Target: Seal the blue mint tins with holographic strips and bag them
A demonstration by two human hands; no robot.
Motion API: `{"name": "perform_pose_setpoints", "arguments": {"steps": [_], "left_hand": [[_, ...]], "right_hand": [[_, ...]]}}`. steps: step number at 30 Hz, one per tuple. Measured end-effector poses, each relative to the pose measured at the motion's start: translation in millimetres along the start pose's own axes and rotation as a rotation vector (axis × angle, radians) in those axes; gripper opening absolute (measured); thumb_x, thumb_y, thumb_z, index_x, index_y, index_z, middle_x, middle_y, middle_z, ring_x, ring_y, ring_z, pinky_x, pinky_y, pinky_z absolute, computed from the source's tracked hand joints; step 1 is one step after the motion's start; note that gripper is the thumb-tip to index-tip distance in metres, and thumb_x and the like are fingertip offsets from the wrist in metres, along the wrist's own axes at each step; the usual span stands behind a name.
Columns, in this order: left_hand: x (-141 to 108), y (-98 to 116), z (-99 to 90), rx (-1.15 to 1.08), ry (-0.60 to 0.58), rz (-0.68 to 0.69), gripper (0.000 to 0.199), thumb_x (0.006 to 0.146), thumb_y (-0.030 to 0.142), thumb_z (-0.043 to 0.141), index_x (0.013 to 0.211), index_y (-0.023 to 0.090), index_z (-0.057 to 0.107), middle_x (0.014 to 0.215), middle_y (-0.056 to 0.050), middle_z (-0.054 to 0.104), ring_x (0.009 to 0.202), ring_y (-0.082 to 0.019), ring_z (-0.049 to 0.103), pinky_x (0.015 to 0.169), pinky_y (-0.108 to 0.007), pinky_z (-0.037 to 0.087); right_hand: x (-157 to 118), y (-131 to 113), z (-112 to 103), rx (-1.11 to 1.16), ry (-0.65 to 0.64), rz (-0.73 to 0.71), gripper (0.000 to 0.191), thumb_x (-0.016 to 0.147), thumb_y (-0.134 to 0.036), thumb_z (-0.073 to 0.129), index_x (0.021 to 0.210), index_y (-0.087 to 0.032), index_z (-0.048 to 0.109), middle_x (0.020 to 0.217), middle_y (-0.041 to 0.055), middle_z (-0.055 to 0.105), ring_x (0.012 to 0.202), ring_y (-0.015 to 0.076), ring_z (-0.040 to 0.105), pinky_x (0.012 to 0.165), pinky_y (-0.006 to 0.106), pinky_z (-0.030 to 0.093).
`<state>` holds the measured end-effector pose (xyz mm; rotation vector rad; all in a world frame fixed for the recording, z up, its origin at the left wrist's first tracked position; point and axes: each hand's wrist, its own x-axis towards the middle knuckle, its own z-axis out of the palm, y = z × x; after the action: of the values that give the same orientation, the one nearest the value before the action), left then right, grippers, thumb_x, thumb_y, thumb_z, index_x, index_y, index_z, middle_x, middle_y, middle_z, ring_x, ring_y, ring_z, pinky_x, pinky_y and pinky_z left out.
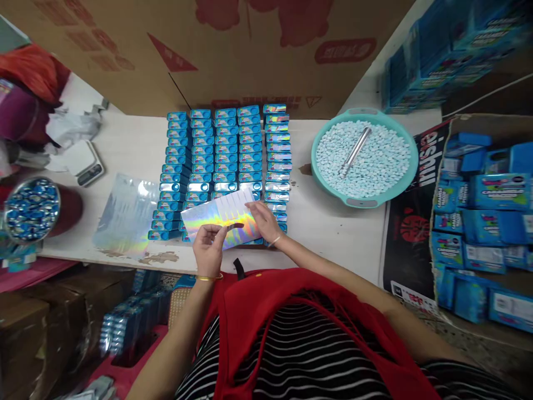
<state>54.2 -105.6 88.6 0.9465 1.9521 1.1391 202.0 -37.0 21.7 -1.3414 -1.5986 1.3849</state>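
Observation:
Over the front of several rows of blue boxes (226,147) is a shiny holographic sheet (220,214), tilted, with strips marked across its right part. My right hand (265,222) grips the sheet's right edge. A thin curved strip (235,226) is pinched between the thumb and forefinger of my left hand (209,247), just above the sheet's lower part. In the rightmost row, shiny strips lie across the tops of the boxes (277,147). Another translucent sheet (125,214) lies flat on the table to the left.
A teal basin (364,197) of pale pellets with a metal tube (356,150) stands right. Beyond it is a carton of blue boxes (495,222). At left are a scale (89,166) and a pot (33,210) of wrapped pieces. A large carton (258,61) stands behind.

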Motion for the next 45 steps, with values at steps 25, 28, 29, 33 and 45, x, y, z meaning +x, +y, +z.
{"name": "perform_pose_setpoints", "arguments": {"steps": [25, 28, 29, 33, 45], "left_hand": [[-12.3, -38.9, 122.1, 0.757, -0.362, 0.272, 0.008, 0.082, 0.026, 0.061, 0.076, 0.021, 0.063, 0.099, -0.007, 0.060, 0.097, -0.026, 0.052, 0.076, -0.038, 0.034], [-10.1, -36.4, 117.3, 0.835, -0.369, 0.319, 0.013, 0.084, 0.029, 0.058, 0.092, 0.020, 0.063, 0.103, -0.009, 0.060, 0.099, -0.026, 0.053, 0.077, -0.038, 0.036], [-9.7, -36.2, 113.3, 0.854, -0.387, 0.350, 0.019, 0.086, 0.029, 0.055, 0.101, 0.020, 0.063, 0.106, -0.010, 0.060, 0.100, -0.026, 0.053, 0.077, -0.038, 0.036], [-13.9, -43.2, 93.4, 0.972, -0.597, 0.581, 0.040, 0.091, 0.020, 0.042, 0.128, 0.027, 0.055, 0.126, -0.011, 0.057, 0.105, -0.028, 0.051, 0.078, -0.041, 0.035], [42.6, -39.8, 38.6, 0.836, -0.483, 0.727, 0.038, 0.093, 0.025, 0.040, 0.127, 0.020, 0.055, 0.124, -0.013, 0.059, 0.108, -0.026, 0.052, 0.087, -0.040, 0.039]], "right_hand": [[-73.7, 74.6, -78.7, -0.378, 0.098, 0.246, 0.028, 0.089, -0.036, 0.044, 0.073, -0.020, 0.061, 0.068, 0.0010, 0.063, 0.064, 0.0157, 0.053, 0.067, 0.027, 0.036], [-78.6, 80.8, -73.2, -0.334, 0.148, 0.293, 0.025, 0.089, -0.036, 0.047, 0.094, -0.020, 0.066, 0.071, 0.0004, 0.063, 0.066, 0.0163, 0.056, 0.070, 0.028, 0.040], [-81.8, 82.2, -71.3, -0.320, 0.179, 0.292, 0.029, 0.089, -0.034, 0.047, 0.105, -0.019, 0.065, 0.073, 0.0009, 0.063, 0.068, 0.0168, 0.056, 0.071, 0.029, 0.041], [-96.6, 84.3, -65.4, -0.322, 0.150, 0.172, 0.043, 0.091, -0.022, 0.035, 0.126, -0.018, 0.059, 0.085, 0.0059, 0.060, 0.080, 0.0192, 0.057, 0.075, 0.031, 0.045], [-51.7, 40.1, -61.1, -0.753, 0.058, -0.008, 0.050, 0.093, -0.017, 0.034, 0.142, -0.014, 0.042, 0.130, 0.0163, 0.053, 0.112, 0.0297, 0.045, 0.090, 0.043, 0.038]]}}
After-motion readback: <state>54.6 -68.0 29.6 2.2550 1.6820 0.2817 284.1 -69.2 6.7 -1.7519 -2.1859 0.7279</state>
